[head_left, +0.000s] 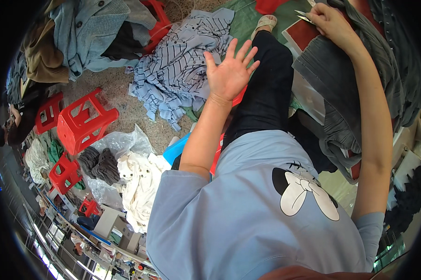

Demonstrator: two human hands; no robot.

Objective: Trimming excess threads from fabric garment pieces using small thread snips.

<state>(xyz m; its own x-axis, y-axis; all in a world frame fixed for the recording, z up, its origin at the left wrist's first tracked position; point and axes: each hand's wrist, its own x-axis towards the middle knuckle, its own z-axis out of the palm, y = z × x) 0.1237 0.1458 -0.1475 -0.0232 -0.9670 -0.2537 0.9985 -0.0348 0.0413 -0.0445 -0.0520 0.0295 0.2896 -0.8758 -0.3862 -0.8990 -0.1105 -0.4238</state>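
My left hand [231, 73] is raised with its palm up and fingers spread, and nothing is in it. It hangs above the floor beside a heap of blue clothes with dark stripes [182, 53]. At the upper right, my right hand [331, 27] is closed around a pair of thread snips [305, 18], whose pointed metal blades stick out to the left. Just below that hand lies a dark grey pleated garment [334, 84], draped over a work surface with a red patch [300, 35]. The snips' handles are mostly covered by my fingers.
Red plastic stools [82, 122] stand on the speckled floor at the left. White garments [138, 184] lie on a clear plastic sheet [103, 189]. Blue-grey and brown clothes [87, 35] are piled at the upper left. More dark grey cloth [383, 60] hangs at the right.
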